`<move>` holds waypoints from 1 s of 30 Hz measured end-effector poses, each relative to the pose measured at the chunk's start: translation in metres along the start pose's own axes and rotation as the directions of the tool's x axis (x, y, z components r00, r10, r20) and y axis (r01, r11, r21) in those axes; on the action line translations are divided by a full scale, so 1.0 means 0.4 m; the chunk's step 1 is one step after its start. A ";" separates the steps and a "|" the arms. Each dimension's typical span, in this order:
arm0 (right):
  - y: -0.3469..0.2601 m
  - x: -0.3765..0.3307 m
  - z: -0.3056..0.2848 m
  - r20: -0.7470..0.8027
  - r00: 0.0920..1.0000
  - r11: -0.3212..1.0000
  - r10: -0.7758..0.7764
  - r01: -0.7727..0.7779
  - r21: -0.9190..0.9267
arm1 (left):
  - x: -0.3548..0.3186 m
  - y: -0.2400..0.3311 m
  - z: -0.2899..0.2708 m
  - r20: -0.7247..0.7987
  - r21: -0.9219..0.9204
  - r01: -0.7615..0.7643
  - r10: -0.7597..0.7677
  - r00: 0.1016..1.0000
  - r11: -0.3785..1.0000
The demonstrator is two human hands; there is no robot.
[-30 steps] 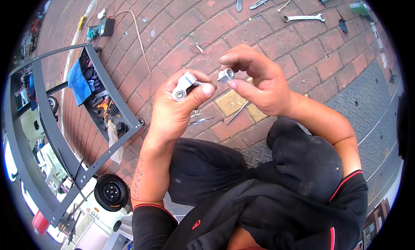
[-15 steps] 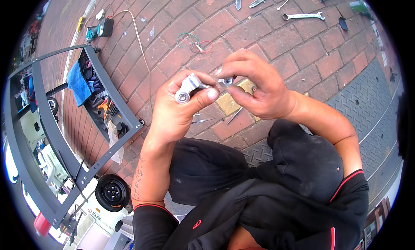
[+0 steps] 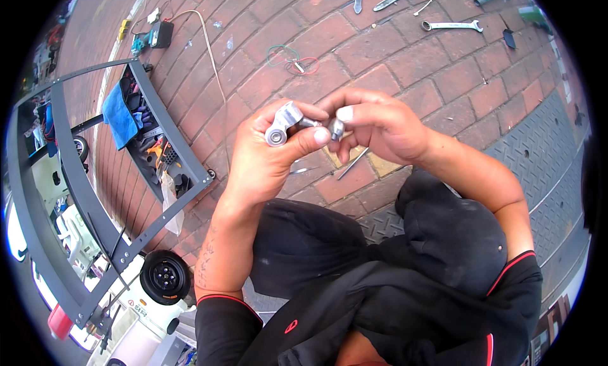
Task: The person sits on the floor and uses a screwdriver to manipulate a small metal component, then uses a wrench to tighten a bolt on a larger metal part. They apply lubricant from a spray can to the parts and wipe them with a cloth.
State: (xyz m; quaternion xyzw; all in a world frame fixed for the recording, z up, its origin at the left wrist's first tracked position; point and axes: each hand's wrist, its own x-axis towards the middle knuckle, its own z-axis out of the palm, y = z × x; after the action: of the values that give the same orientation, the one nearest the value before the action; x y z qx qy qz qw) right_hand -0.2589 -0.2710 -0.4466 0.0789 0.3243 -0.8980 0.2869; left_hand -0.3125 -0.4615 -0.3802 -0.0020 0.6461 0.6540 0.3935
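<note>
My left hand (image 3: 253, 157) is closed round a silver metal fitting (image 3: 287, 118) with a round eye at its near end and a thin stud pointing right, between thumb and index finger. My right hand (image 3: 398, 128) pinches a small shiny metal piece (image 3: 337, 128), nut-like, at the tip of that stud. The fingertips of both hands nearly meet, so whether the two parts touch cannot be made out. Below the hands, a thin metal rod (image 3: 353, 164) lies on the brick paving, partly over a yellow paver (image 3: 382, 166).
Left stands a dark metal frame (image 3: 170, 103) with a tray of tools and a blue cloth (image 3: 120, 116). A cordless power tool (image 3: 152, 38) and its cable lie behind it. Coloured wires (image 3: 294, 62) and a combination wrench (image 3: 452, 26) rest on the bricks; ridged metal plates (image 3: 538, 151) lie right.
My right hand has turned and moved in toward my left, bringing the small metal piece to the stud's end. The left hand keeps its hold on the fitting.
</note>
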 end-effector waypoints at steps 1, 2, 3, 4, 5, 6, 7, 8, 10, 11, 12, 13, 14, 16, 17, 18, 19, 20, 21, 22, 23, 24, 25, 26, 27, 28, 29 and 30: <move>0.002 0.001 0.005 0.044 0.996 0.996 0.073 -0.074 0.041 | -0.001 0.000 -0.001 0.020 -0.033 0.001 -0.001 1.000 0.999; 0.010 0.002 0.016 0.050 0.996 0.997 0.071 -0.073 0.021 | -0.002 0.000 0.000 0.052 -0.065 0.001 0.002 0.999 0.998; 0.013 0.002 0.015 0.053 0.995 0.996 0.085 -0.086 0.012 | -0.002 0.000 0.000 0.084 -0.097 0.003 0.006 0.996 0.995; 0.016 0.002 0.013 0.056 0.994 0.995 0.099 -0.099 0.004 | -0.002 0.000 0.001 0.116 -0.129 0.006 0.010 0.993 0.992; 0.019 0.002 0.012 0.059 0.992 0.994 0.113 -0.113 -0.004 | -0.002 -0.007 -0.001 0.087 -0.056 -0.018 0.023 0.996 0.998; 0.023 0.003 0.011 0.040 0.994 0.994 0.105 -0.104 -0.008 | -0.001 -0.018 -0.004 0.060 0.017 -0.039 0.038 0.997 0.999; 0.026 0.001 0.009 0.042 0.993 0.994 0.110 -0.110 0.000 | 0.000 -0.024 -0.005 0.034 0.091 -0.058 0.055 0.998 0.994; 0.028 0.000 0.005 0.043 0.992 0.993 0.116 -0.116 0.007 | 0.000 -0.022 0.000 0.032 0.066 -0.054 0.051 0.998 0.996; 0.027 -0.002 0.003 0.015 0.994 0.994 0.105 -0.106 0.024 | -0.001 -0.014 0.010 0.031 0.017 -0.045 0.045 0.999 0.999; 0.022 -0.003 0.008 -0.009 0.996 0.995 0.091 -0.091 0.032 | 0.000 -0.019 0.005 0.015 0.042 -0.054 0.053 0.998 0.998; 0.017 -0.004 0.011 -0.033 0.996 0.996 0.077 -0.076 0.040 | 0.005 -0.029 -0.003 0.001 0.068 -0.062 0.062 0.998 0.996; 0.012 -0.006 0.013 -0.024 0.997 0.995 0.070 -0.069 0.071 | 0.006 -0.033 -0.009 -0.014 0.094 -0.069 0.071 0.997 0.993; 0.005 -0.009 0.011 -0.020 0.998 0.993 0.061 -0.059 0.101 | 0.006 -0.030 -0.009 -0.023 0.084 -0.065 0.067 0.997 0.994; 0.004 -0.006 -0.005 0.037 0.998 0.986 0.054 -0.059 0.154 | 0.001 -0.018 -0.009 -0.042 0.063 -0.057 0.060 0.997 0.996; 0.008 -0.006 -0.010 0.046 0.998 0.983 0.045 -0.052 0.174 | 0.000 -0.016 -0.008 -0.045 0.072 -0.056 0.059 0.997 0.996; 0.012 -0.005 -0.013 0.054 0.998 0.980 0.035 -0.045 0.194 | 0.000 -0.015 -0.008 -0.048 0.082 -0.055 0.059 0.997 0.995; 0.013 -0.006 -0.015 0.062 0.998 0.976 0.026 -0.038 0.214 | 0.000 -0.015 -0.008 -0.051 0.092 -0.054 0.058 0.997 0.994; 0.012 -0.007 -0.016 0.064 0.998 0.976 0.019 -0.033 0.214 | 0.000 -0.015 -0.009 -0.049 0.096 -0.053 0.058 0.997 0.994; 0.011 -0.007 -0.016 0.066 0.998 0.976 0.014 -0.027 0.215 | 0.001 -0.015 -0.009 -0.047 0.100 -0.052 0.057 0.997 0.994; 0.011 -0.007 -0.016 0.067 0.998 0.976 0.008 -0.022 0.215 | 0.001 -0.015 -0.010 -0.045 0.104 -0.051 0.056 0.997 0.993; 0.010 -0.007 -0.016 0.065 0.998 0.976 0.008 -0.022 0.216 | 0.001 -0.015 -0.009 -0.046 0.102 -0.050 0.055 0.997 0.994; 0.009 -0.007 -0.016 0.064 0.998 0.976 0.009 -0.022 0.217 | 0.001 -0.015 -0.010 -0.047 0.101 -0.048 0.053 0.998 0.994; 0.008 -0.006 -0.015 0.062 0.998 0.976 0.009 -0.023 0.218 | 0.002 -0.015 -0.010 -0.048 0.099 -0.046 0.051 0.998 0.994; 0.009 -0.006 -0.016 0.057 0.998 0.974 0.019 -0.031 0.223 | 0.002 -0.014 -0.009 -0.050 0.093 -0.045 0.050 0.998 0.995; 0.011 -0.006 -0.017 0.051 0.998 0.973 0.028 -0.039 0.227 | 0.002 -0.013 -0.007 -0.052 0.088 -0.045 0.049 0.997 0.995; 0.012 -0.005 -0.018 0.046 0.998 0.972 0.038 -0.047 0.232 | 0.002 -0.011 -0.005 -0.054 0.082 -0.044 0.049 0.997 0.996; 0.014 -0.004 -0.019 0.054 0.998 0.969 0.037 -0.050 0.242 | 0.002 -0.007 -0.004 -0.053 0.070 -0.038 0.041 0.998 0.997; 0.016 -0.003 -0.020 0.062 0.997 0.966 0.037 -0.052 0.252 | 0.001 -0.004 -0.002 -0.051 0.058 -0.031 0.034 0.998 0.998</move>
State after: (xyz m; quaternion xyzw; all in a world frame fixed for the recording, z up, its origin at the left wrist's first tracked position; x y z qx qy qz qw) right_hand -0.2547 -0.2694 -0.4559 0.0966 0.1965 -0.9273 0.3036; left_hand -0.3123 -0.4622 -0.3816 0.0027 0.6744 0.6414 0.3658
